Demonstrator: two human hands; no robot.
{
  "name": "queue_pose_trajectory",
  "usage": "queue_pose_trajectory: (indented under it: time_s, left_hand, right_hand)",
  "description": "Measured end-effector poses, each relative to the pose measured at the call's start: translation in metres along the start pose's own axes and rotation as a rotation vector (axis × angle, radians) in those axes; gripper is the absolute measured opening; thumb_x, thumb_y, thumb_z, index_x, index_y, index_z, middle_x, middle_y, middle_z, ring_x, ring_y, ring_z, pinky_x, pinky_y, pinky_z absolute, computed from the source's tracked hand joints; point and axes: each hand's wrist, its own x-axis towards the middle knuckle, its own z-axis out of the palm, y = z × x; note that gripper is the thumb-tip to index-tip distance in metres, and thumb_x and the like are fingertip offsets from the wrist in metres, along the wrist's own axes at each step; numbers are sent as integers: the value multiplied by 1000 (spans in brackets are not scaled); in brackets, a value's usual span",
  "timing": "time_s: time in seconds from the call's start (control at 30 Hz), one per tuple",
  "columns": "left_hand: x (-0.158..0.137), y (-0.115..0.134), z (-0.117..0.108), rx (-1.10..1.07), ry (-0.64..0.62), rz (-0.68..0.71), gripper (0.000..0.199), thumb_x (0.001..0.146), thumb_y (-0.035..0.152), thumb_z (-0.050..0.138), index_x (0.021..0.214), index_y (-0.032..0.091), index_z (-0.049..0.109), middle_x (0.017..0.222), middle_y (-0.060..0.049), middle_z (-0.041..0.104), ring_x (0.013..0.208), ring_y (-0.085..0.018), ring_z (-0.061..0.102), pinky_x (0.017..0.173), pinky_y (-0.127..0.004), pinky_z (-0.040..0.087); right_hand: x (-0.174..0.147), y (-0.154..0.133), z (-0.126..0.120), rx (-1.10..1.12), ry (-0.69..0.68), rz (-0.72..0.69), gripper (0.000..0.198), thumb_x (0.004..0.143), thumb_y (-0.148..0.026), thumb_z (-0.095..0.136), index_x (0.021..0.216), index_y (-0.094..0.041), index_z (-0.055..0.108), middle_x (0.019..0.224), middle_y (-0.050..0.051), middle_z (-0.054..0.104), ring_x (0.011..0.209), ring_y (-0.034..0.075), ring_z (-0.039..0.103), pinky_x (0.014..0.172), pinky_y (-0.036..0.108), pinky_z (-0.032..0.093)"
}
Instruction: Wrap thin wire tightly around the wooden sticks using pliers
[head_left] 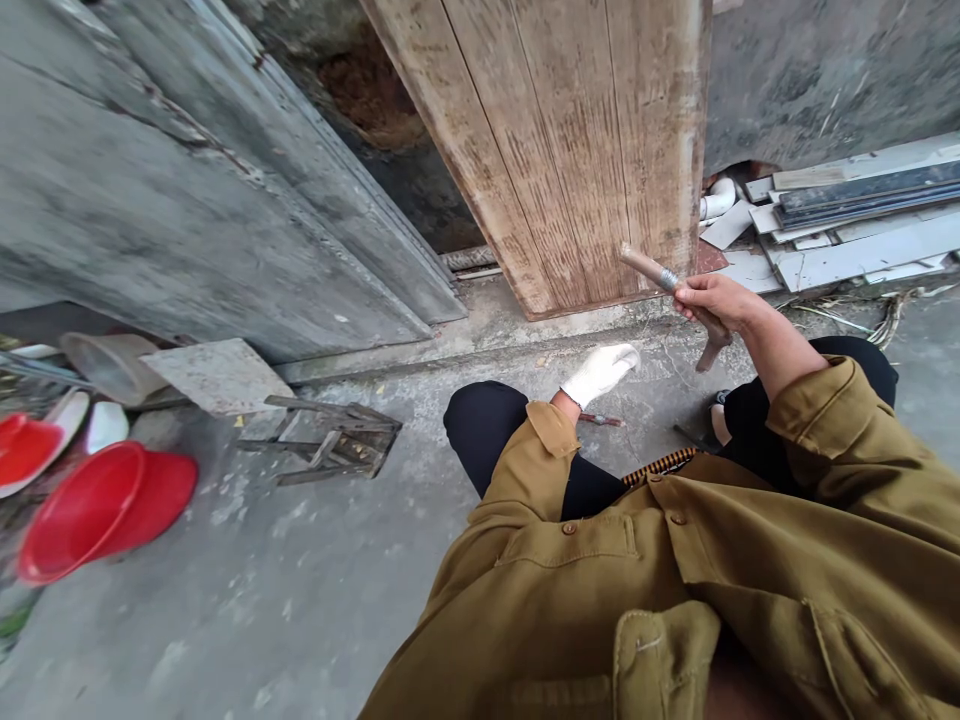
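My bare right hand [712,302] is closed around a wooden stick [643,264] with a band of silvery wire wound about its middle. The stick slants across my fingers, its lower end thicker and darker, perhaps forked. My left hand [602,372], in a white glove, hovers low between my knees, apart from the stick. Its fingers are drawn together and curled; whatever they may hold is hidden. Beneath it on the concrete lies a short reddish-brown piece [602,420]. Thin pale strands [670,355] show on the ground between both hands.
A wooden plank panel [577,150] leans against the wall ahead. Stacked boards [862,220] and a white pipe [718,198] are at the right. To the left are a small wooden stool [334,440], a square board [217,376] and red basins [82,510].
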Motion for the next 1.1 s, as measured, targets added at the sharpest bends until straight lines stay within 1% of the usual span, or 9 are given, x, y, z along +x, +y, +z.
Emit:
queue_pose_trajectory:
  time_s: [0.13, 0.3, 0.43, 0.53, 0.6, 0.73, 0.9, 1.0, 1.1]
  left_hand:
    - [-2, 0, 4, -75, -107, 98, 35, 105, 41, 47, 92, 16, 68, 94, -3, 71, 90, -16, 64, 91, -29, 50]
    - [-6, 1, 2, -27, -138, 80, 36, 104, 42, 46, 92, 16, 68, 93, -3, 71, 89, -17, 64, 91, -29, 50]
    - [-6, -1, -3, 72, -58, 23, 29, 102, 34, 49, 94, 15, 69, 95, -6, 71, 91, -19, 63, 92, -31, 49]
    - [-2, -4, -6, 83, 37, -32, 23, 99, 27, 51, 90, 14, 68, 98, -7, 72, 94, -19, 63, 94, -32, 48]
    - [0, -4, -6, 36, 114, -72, 25, 100, 28, 50, 88, 15, 67, 95, -6, 70, 92, -18, 62, 92, -30, 48]
    - [0, 1, -2, -80, 110, -107, 34, 103, 41, 47, 91, 16, 67, 83, -2, 64, 75, -14, 56, 72, -26, 45]
    - [-3, 12, 5, -299, -166, -77, 39, 100, 47, 51, 91, 14, 69, 79, -1, 60, 63, -9, 47, 63, -23, 41]
    - [-4, 17, 4, -229, -190, 35, 36, 100, 43, 52, 88, 14, 70, 87, -4, 67, 75, -12, 56, 75, -25, 45]
    - [-4, 15, -2, -150, -129, 51, 34, 100, 40, 52, 87, 15, 71, 90, -4, 71, 84, -16, 61, 86, -28, 48]
  right_hand:
    - [13, 10, 13, -468, 103, 217, 11, 97, -22, 63, 87, -18, 60, 72, 2, 59, 67, 15, 55, 67, 29, 45]
    - [18, 21, 42, -1039, -340, 239, 13, 93, -22, 68, 82, -17, 62, 77, 5, 64, 73, 18, 60, 69, 31, 40]
    - [11, 29, 57, -906, -874, 378, 8, 84, -19, 72, 82, -16, 64, 64, -1, 57, 61, 15, 52, 63, 28, 38]
    - [2, 21, 52, -606, -1077, 322, 30, 75, -36, 83, 87, -14, 67, 68, -2, 60, 64, 13, 54, 65, 27, 42]
    - [-4, 9, 39, -420, -1033, 186, 46, 74, -52, 86, 94, -14, 68, 75, -1, 63, 68, 13, 56, 67, 27, 44]
    - [-9, -9, 4, -154, -405, -105, 43, 83, -56, 80, 89, -17, 63, 78, 0, 60, 68, 11, 53, 67, 26, 44]
    - [8, 4, -1, -489, 144, 99, 17, 95, -34, 64, 91, -17, 63, 77, 5, 63, 69, 17, 57, 71, 31, 45]
    - [16, 14, 16, -996, 65, 179, 20, 95, -31, 64, 103, -14, 72, 97, 14, 72, 92, 27, 67, 79, 34, 45]
    - [15, 23, 33, -1188, -344, 212, 15, 91, -27, 67, 97, -15, 73, 97, 14, 73, 93, 28, 67, 77, 34, 43]
